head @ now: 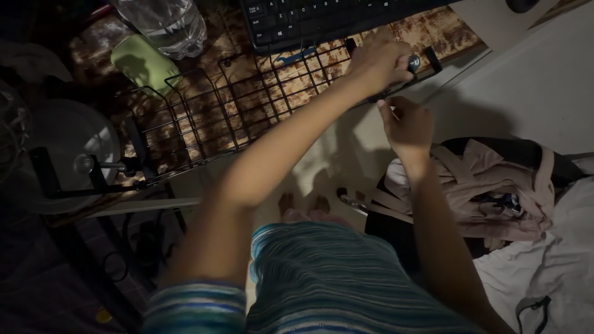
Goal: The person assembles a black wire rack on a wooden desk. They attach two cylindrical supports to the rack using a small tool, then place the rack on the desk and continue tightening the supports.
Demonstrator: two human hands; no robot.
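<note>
A black wire rack [210, 117] lies across the edge of a worn wooden desk [427, 31]. At the rack's right end my left hand [378, 59] closes over a black clamp bracket with a round silver knob [413, 62]. Just below it, under the desk edge, my right hand [407, 124] pinches the lower part of the same clamp; what its fingertips hold is hidden. A second black clamp with a silver knob [83, 164] sits at the rack's left end.
A black keyboard [309, 18] lies on the desk behind the rack, with a clear water bottle [164, 21] and a green pad [142, 62] to its left. Pink and white clothes [495, 192] are heaped at the right. A round grey stool [62, 142] stands at left.
</note>
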